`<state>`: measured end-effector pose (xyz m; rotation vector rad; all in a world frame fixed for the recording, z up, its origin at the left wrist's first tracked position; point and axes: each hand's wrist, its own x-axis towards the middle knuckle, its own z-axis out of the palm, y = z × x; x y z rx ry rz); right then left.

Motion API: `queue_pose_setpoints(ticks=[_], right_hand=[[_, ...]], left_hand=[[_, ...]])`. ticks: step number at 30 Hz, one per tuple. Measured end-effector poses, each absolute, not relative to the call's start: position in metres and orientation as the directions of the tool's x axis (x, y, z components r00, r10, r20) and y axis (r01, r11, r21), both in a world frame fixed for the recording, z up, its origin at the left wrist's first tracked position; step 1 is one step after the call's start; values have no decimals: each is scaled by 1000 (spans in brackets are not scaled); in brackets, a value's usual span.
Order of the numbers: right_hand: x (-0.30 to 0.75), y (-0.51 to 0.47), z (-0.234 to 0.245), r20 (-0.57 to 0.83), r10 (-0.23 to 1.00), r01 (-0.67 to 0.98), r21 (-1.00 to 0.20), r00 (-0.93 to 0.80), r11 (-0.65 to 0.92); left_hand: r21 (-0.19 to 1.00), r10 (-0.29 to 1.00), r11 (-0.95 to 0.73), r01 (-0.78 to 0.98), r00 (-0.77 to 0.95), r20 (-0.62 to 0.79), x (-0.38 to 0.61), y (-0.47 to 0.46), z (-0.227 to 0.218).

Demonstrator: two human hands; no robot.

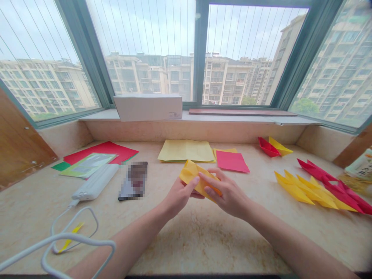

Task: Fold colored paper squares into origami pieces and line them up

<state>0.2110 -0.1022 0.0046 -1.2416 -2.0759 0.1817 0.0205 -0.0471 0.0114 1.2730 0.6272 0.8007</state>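
Note:
A folded sheet of yellow paper [189, 170] is held above the counter between both hands. My left hand [181, 193] grips its left side, thumb on top and fingers underneath. On its right side, my right hand [228, 192] has its fingers closed on the paper; part of the sheet is hidden beneath them. Just beyond the hands lie a stack of pale yellow paper [186, 151] and a red paper square [232, 161].
Folded yellow paper boats [310, 192] and red ones [334, 182] line the right side, with two more behind. At left lie red sheets [101, 152], a white power bank [95, 182] with a looping cable [78, 237], and a phone [133, 181]. A white box [148, 108] stands on the sill.

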Motion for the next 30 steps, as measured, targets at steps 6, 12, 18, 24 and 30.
queue_pose_setpoints(ticks=[6, 12, 18, 24, 30], right_hand=[[207, -99, 3, 513, 837, 592, -620, -191, 515], [216, -96, 0, 592, 785, 627, -545, -182, 556], [223, -93, 5, 577, 814, 610, -623, -65, 490], [229, -83, 11, 327, 927, 144, -942, 186, 304], [228, -83, 15, 94, 987, -144, -983, 130, 113]], left_hand=[[990, 837, 56, -130, 547, 25, 21, -46, 10], [987, 898, -84, -140, 420, 136, 20, -38, 13], [991, 928, -105, -81, 351, 127, 13, -27, 17], [989, 937, -88, -121, 325, 123, 14, -31, 19], [987, 916, -82, -136, 381, 129, 16, -37, 20]])
